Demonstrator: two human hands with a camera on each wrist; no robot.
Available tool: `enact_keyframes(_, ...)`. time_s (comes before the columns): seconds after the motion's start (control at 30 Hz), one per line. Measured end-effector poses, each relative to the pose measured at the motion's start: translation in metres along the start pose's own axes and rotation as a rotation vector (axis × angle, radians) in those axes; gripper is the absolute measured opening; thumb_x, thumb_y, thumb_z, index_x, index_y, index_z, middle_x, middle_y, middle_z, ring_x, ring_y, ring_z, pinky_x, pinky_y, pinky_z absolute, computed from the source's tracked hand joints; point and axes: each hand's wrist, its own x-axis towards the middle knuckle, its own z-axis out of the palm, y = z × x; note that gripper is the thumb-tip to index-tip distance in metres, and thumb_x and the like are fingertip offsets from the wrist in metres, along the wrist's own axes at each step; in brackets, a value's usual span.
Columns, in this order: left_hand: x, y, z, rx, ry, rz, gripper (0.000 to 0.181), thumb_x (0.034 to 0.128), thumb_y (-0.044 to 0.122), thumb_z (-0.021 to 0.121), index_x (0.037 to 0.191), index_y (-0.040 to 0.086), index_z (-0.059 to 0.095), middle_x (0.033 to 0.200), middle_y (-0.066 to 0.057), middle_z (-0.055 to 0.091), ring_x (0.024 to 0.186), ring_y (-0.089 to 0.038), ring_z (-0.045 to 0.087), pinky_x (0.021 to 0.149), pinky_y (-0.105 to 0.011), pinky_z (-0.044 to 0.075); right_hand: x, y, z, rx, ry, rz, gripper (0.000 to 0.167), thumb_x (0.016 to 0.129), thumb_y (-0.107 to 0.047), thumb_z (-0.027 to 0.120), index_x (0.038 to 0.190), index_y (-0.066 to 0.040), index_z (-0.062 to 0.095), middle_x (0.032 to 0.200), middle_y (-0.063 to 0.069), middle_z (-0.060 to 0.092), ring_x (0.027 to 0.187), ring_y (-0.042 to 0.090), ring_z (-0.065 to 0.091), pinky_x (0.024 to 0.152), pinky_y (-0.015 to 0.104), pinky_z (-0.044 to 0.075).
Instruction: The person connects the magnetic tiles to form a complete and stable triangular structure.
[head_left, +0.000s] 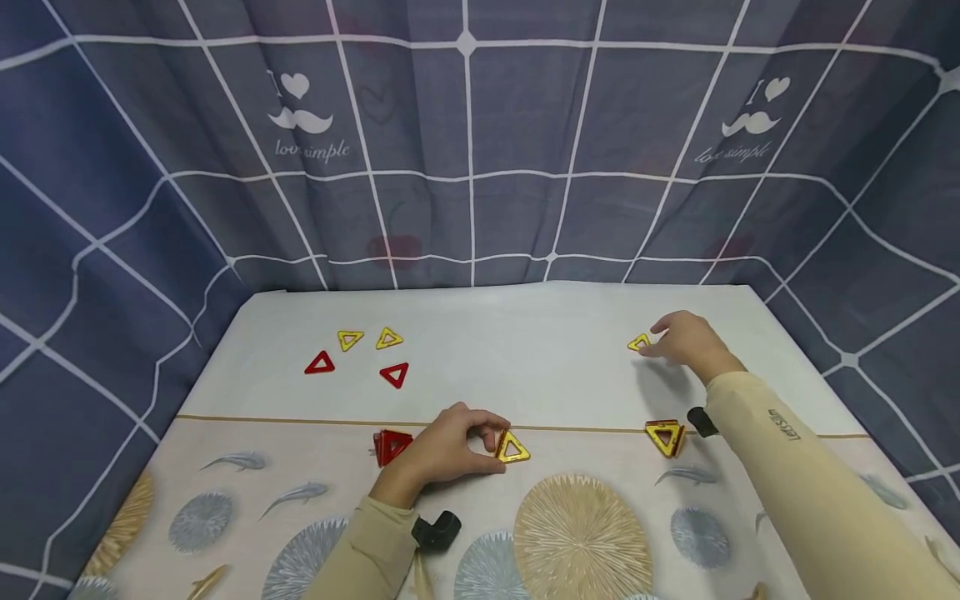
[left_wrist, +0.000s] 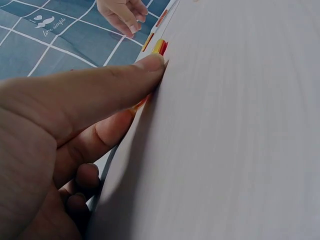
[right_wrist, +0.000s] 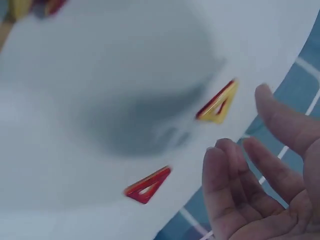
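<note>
My left hand (head_left: 450,447) pinches the edge of a yellow triangle (head_left: 513,447) between thumb and index finger. In the left wrist view the left hand (left_wrist: 75,115) has its thumb against a yellow and red edge (left_wrist: 159,46), partly hidden by the fingers. At the right, my right hand (head_left: 690,343) is beside a single yellow triangle (head_left: 638,342). The right wrist view shows the right hand (right_wrist: 270,175) with relaxed, apart fingers, holding nothing; a yellow triangle (right_wrist: 223,104) and a red triangle (right_wrist: 148,186) lie on the white surface nearby.
A red triangle stack (head_left: 390,447) lies beside my left wrist, a yellow stack (head_left: 665,437) below my right hand. At the back left are two yellow triangles (head_left: 388,337) and two red ones (head_left: 393,375). A grid-patterned curtain (head_left: 517,150) surrounds the table's back and sides.
</note>
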Motion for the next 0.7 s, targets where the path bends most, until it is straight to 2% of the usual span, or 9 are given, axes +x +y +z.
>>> enact_keyframes(0.13,0.000,0.000,0.000,0.006,-0.001,0.006,0.049,0.0771,0.028,0.089,0.122,0.018,0.071,0.081,0.014,0.062,0.091,-0.010,0.049,0.087,-0.034,0.043,0.012,0.012,0.000,0.029,-0.017,0.050,0.076,0.085,-0.032,0.081,0.140,0.008,0.048,0.127,0.032,0.057,0.111,0.043,0.057,0.097,0.060,0.043)
enact_keyframes(0.27,0.000,0.001,0.000,0.007,-0.002,0.005,0.048,0.0770,0.027,0.089,0.121,0.017,0.072,0.080,0.014,0.062,0.091,-0.011,0.049,0.087,-0.035,0.043,0.021,0.019,0.004,0.046,-0.048,0.052,0.083,0.083,-0.034,0.083,0.144,0.006,0.045,0.131,0.033,0.055,0.118,0.045,0.053,0.098,0.059,0.042)
enact_keyframes(0.53,0.001,0.001,0.000,0.017,-0.003,0.012,0.048,0.0771,0.028,0.089,0.120,0.018,0.072,0.079,0.014,0.063,0.091,-0.010,0.049,0.087,-0.035,0.042,0.027,0.021,0.011,0.006,-0.056,0.073,0.081,0.086,-0.046,0.077,0.142,0.005,0.048,0.141,0.035,0.044,0.130,0.052,0.040,0.105,0.064,0.033)
enact_keyframes(0.7,0.001,0.000,-0.001,0.020,-0.008,0.018,0.049,0.0771,0.027,0.090,0.122,0.017,0.072,0.079,0.014,0.063,0.090,-0.010,0.049,0.088,-0.035,0.043,0.027,0.016,0.016,-0.006,-0.061,0.076,0.075,0.088,-0.045,0.075,0.140,0.004,0.052,0.145,0.036,0.038,0.134,0.054,0.034,0.106,0.067,0.030)
